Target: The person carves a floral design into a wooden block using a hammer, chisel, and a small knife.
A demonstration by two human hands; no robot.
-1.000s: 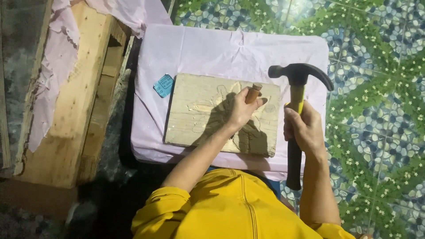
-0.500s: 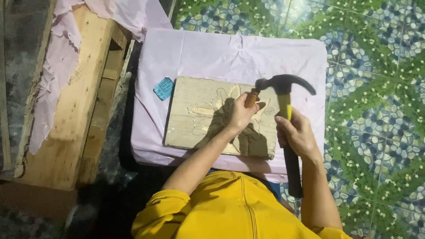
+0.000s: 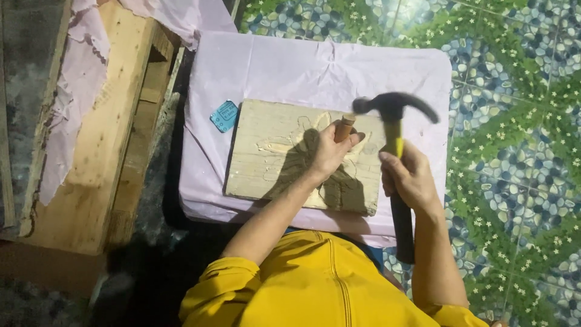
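The left hand (image 3: pixel 327 151) grips a chisel (image 3: pixel 344 128) on the wood board (image 3: pixel 266 157), and the right hand (image 3: pixel 410 177) fingers wrap a hammer (image 3: pixel 393 109) beside it.

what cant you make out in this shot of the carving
- Chisel tip, head view: hidden under the left hand.
- Hammer head: motion-blurred, so contact is unclear.
- Carved pattern on the board: partly covered by hand and shadow.
- Blue tag: too small.

Pale lilac-covered table (image 3: pixel 290 66) with carved wooden board (image 3: pixel 266 157) and small blue tag (image 3: pixel 224 115).
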